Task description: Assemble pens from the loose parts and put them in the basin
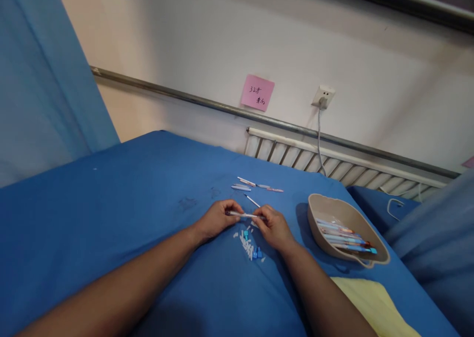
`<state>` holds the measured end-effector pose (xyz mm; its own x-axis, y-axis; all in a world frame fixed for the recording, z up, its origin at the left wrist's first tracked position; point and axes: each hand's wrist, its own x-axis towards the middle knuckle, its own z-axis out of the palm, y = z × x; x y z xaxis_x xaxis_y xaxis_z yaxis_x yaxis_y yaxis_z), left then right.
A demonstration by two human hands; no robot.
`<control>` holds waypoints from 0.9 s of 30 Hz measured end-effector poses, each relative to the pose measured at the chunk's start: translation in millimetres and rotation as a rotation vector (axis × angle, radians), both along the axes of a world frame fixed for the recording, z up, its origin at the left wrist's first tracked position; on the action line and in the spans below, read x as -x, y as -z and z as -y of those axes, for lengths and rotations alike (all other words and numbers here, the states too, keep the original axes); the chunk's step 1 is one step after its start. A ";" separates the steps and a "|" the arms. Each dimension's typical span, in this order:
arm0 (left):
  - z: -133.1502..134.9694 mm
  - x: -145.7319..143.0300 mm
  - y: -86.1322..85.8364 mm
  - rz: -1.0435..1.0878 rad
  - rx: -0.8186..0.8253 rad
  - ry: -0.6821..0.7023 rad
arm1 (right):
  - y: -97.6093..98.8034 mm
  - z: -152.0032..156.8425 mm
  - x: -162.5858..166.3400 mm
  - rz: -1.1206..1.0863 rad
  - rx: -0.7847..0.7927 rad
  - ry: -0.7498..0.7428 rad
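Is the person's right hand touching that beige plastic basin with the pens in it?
Apart. The head view shows blue sheet between the right hand and the near side of the beige plastic basin.

The blue sheet (111, 218) looks like matt woven cloth, softly creased, and the curtain (44, 80) beside it is smooth fabric too. To my eye the beige basin (342, 207) is dull, smooth plastic, while the pens (342, 237) inside are shinier, partly see-through plastic. The slim pen tube (246, 215) seems smooth plastic, as do the small white pieces (247, 248) and blue caps (256, 253). The yellow cloth (370, 302) looks soft and matt, the pink note (257, 93) is flat paper, and the pipe (207, 102) is dull, greyish metal.
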<state>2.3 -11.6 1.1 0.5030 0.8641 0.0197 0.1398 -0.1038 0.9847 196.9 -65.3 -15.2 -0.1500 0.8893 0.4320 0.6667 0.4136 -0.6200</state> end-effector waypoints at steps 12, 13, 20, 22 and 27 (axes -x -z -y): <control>-2.1 0.3 -1.2 0.150 0.150 -0.040 | 5.6 -0.5 1.5 -0.051 -0.011 0.043; -1.9 0.3 -1.2 0.157 0.173 -0.046 | 5.4 -0.3 1.9 -0.057 -0.010 0.043; -1.2 0.6 -0.1 0.100 0.136 -0.039 | 4.8 -1.1 2.5 -0.019 -0.019 0.022; -0.8 1.1 -0.8 0.160 0.147 -0.029 | 5.3 -1.5 2.0 -0.033 -0.014 0.024; -0.6 -0.6 0.6 0.079 0.212 -0.055 | 4.3 -0.9 2.6 -0.019 -0.025 0.027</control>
<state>2.9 -11.1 0.5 0.4593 0.8790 -0.1276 0.0611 0.1120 0.9918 194.4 -64.4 -19.6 -0.1177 0.8820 0.4564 0.6660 0.4110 -0.6225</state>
